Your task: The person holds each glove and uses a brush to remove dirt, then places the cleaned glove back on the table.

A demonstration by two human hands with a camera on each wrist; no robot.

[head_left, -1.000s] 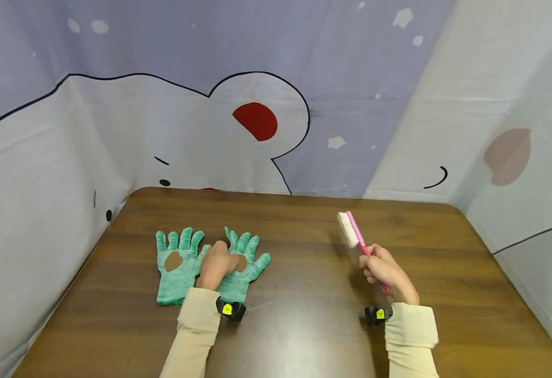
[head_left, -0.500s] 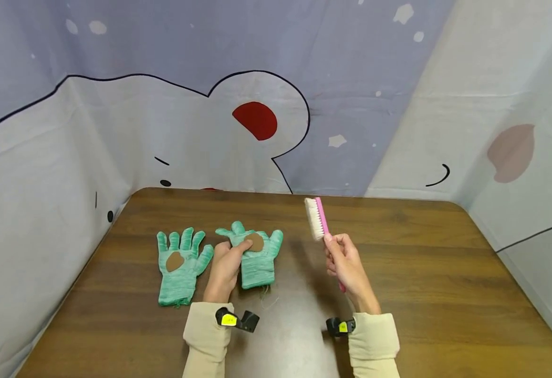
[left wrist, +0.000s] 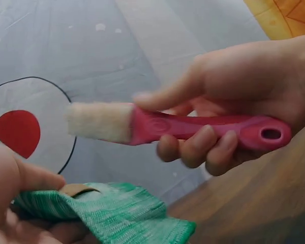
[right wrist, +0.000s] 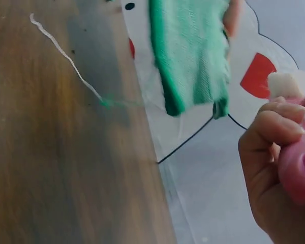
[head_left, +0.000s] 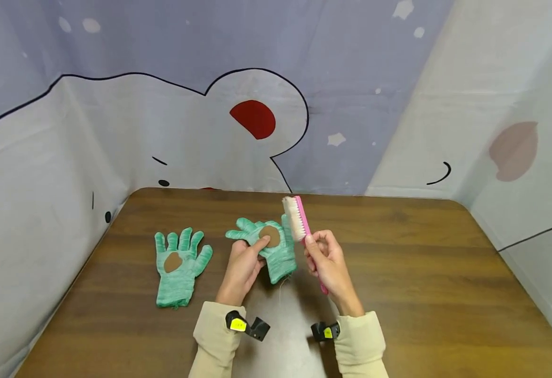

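Note:
My left hand (head_left: 243, 269) pinches a green knit glove (head_left: 280, 257) above the table, its thumb on the brown patch in the palm. The glove's cuff points down toward me, with a loose thread trailing from it. In my right hand (head_left: 329, 268) I hold a pink brush (head_left: 302, 215) with white bristles, its head upright beside the glove. The left wrist view shows the fingers curled round the brush's pink handle (left wrist: 208, 129), and the bristles (left wrist: 99, 122) apart from the glove. A second green glove (head_left: 177, 278) lies flat to the left, palm patch up.
The brown wooden table (head_left: 446, 273) carries these things. Behind it hangs a printed cloth (head_left: 172, 121), which also runs along both sides. A pale thread (right wrist: 66, 58) shows against the table in the right wrist view.
My left hand has picked up the right-hand glove and moved it rightward. My right hand has brought the brush leftward, close to that glove. The other glove stays put.

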